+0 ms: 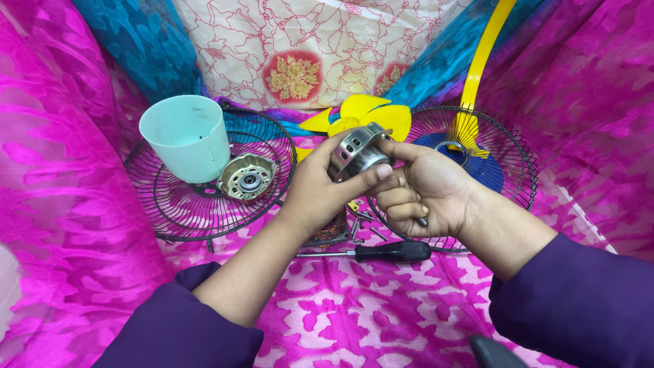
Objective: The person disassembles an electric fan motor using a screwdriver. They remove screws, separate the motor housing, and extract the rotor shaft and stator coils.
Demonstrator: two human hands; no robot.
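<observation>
Metal motor housing (357,151) held by both hands, above black screwdriver (388,252).

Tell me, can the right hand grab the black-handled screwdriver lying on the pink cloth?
Probably not right away: the right hand helps hold the silver metal motor housing. The black-handled screwdriver lies uncovered just beneath it, so the path looks free once it lets go.

No packages, labels, signs or screens anywhere in view.
</observation>
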